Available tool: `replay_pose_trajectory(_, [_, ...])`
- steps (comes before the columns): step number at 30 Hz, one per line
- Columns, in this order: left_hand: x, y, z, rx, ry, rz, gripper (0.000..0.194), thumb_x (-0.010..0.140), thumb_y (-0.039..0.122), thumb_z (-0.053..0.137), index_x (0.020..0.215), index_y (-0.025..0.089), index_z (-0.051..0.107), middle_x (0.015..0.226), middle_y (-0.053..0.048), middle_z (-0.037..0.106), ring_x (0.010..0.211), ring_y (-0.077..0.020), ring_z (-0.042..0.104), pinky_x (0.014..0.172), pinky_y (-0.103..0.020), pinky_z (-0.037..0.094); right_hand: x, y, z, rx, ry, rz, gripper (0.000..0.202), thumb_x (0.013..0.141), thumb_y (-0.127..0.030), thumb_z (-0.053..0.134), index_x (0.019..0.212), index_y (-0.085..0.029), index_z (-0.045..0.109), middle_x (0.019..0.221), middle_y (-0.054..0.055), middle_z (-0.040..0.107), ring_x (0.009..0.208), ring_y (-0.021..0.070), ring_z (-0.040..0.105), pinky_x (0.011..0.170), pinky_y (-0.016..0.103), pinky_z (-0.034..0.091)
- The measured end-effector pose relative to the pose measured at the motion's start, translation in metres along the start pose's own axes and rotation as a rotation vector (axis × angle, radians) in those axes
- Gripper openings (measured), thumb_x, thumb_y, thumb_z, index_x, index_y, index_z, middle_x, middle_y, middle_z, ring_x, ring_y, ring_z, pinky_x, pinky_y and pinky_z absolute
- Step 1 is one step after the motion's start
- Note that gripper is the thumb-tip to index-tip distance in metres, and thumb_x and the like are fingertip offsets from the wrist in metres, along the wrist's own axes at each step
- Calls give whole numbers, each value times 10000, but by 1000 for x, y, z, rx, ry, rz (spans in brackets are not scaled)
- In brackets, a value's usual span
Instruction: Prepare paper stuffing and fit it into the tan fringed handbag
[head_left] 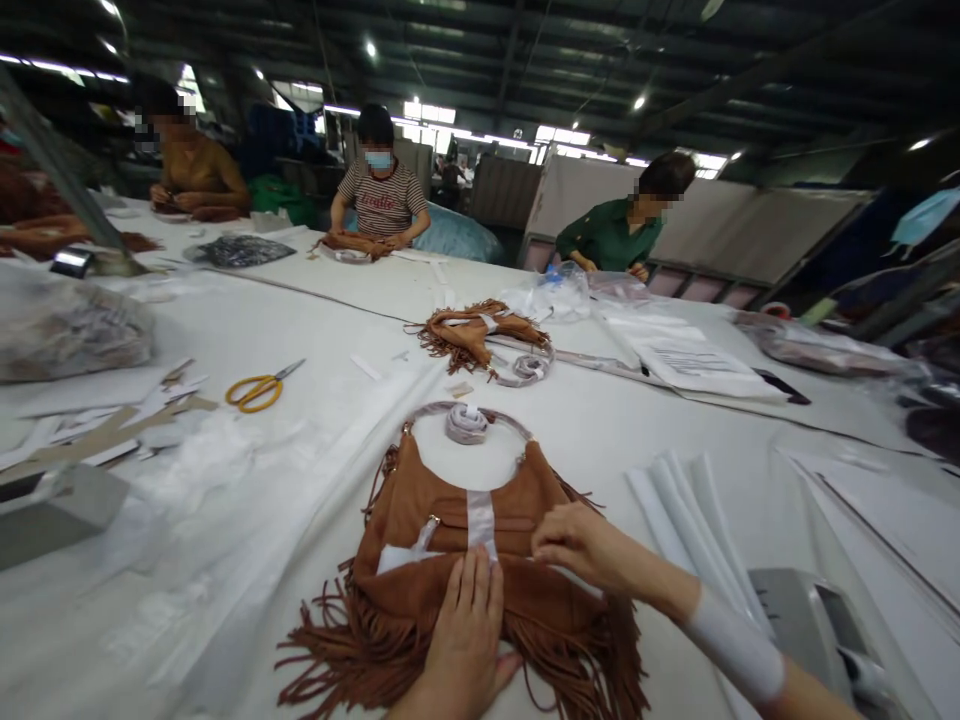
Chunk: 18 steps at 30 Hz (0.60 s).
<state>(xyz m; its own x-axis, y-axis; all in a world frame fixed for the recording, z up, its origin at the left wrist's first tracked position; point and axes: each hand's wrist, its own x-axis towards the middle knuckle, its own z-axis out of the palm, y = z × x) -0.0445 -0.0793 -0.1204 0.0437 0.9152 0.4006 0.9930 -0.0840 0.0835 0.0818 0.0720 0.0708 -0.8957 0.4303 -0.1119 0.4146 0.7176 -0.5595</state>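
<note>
A brown fringed handbag [427,490] lies flat in front of me, its wrapped handle arching away from me. White paper [397,557] peeks out along a fold across the bag, and a strip of pale tape or film [481,515] runs down its middle. My left hand [472,620] lies flat with fingers stretched on the folded lower part. At the bag's right side, my right hand [574,540] has its fingers curled together against the bag; whatever they pinch is hidden. A coiled wrapped strap [466,423] sits inside the handle's loop.
Yellow-handled scissors [259,390] lie left, near paper scraps [97,420]. A second fringed bag [484,330] is farther back. White sheets [694,515] and a grey tape dispenser [817,630] are at right. Three people work across the table [322,330].
</note>
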Motion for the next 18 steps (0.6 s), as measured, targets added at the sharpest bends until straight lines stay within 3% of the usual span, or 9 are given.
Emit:
replay_pose_trajectory(3, [1,0,0,-13,7,-6,997,773,598,575,1486,42,157,1536,-257,167,1414,-390,183,1101,-525,272,55,2,-8,-138,-173,-129,159,762,-286,593,730,-243,743,717,2,723,707,170,607,771,264,406])
replay_pose_trajectory(6, [2,-1,-1,-26,6,1,993,774,611,569,1485,44,170,1533,-255,185,1414,-387,188,1101,-520,277,92,7,0,-197,-215,-118,49,650,-238,676,630,-252,719,630,-36,706,663,154,606,792,269,399])
replay_pose_trajectory(8, [3,-1,-1,-34,-1,4,984,778,605,568,1483,41,177,1527,-256,203,1412,-386,195,1103,-520,273,109,9,11,-244,-223,-89,87,663,-258,674,581,-232,687,602,-42,693,661,152,604,807,288,404])
replay_pose_trajectory(11, [2,-1,2,-43,-5,7,974,777,575,579,1478,25,186,1512,-268,236,1399,-398,224,1101,-530,268,126,12,30,-328,-241,-54,173,714,-260,670,558,-195,635,618,-19,690,697,162,621,835,344,422])
replay_pose_trajectory(15, [3,-2,8,-62,-39,7,948,760,547,615,1463,29,245,1496,-264,279,1380,-403,261,1092,-536,284,137,17,46,-438,-253,-57,189,592,-106,723,488,-181,583,655,59,708,760,212,650,876,394,401])
replay_pose_trajectory(18, [8,-5,6,-71,-46,13,751,808,520,609,1404,118,392,1445,-205,392,1323,-363,367,1062,-522,346,140,19,49,-498,-248,-75,227,539,-100,741,441,-182,554,621,78,696,721,239,659,798,376,424])
